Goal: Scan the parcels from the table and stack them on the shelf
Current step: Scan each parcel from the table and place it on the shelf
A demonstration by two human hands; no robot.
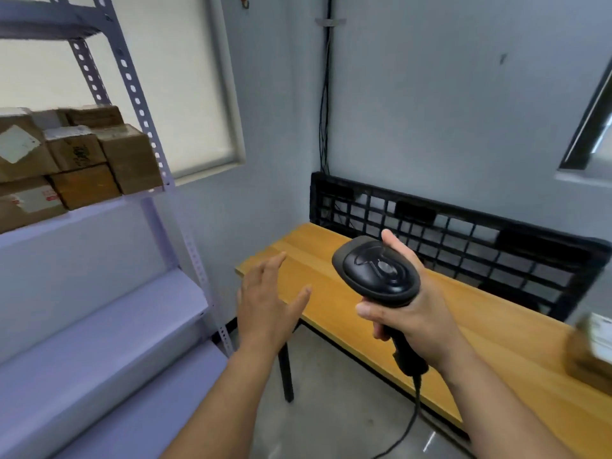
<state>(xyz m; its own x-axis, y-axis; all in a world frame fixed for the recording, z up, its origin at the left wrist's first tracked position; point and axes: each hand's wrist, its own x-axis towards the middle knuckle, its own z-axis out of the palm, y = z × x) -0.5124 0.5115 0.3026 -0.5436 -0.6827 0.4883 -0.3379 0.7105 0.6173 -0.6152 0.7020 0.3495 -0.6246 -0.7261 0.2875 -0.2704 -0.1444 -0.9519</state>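
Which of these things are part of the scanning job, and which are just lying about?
Part of the job: scanner gripped by the right hand; empty left hand; stacked parcels on the shelf; blurred parcel on the table.
Just there: black wire grid; wall cables; window blind.

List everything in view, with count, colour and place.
shelf parcels: at least six, brown cardboard, stacked on the shelf, upper left
table parcel: one, brown, blurred, table's right end
scanner: one, black, corded, in the right grip
table: one, wooden top, black legs, by the wall
shelf: one, pale grey metal, left
mesh panel: one, black, behind the table
cables: several, black, wall corner
left grip: bare, empty, by the table's left end
right grip: bare, holds the scanner's handle
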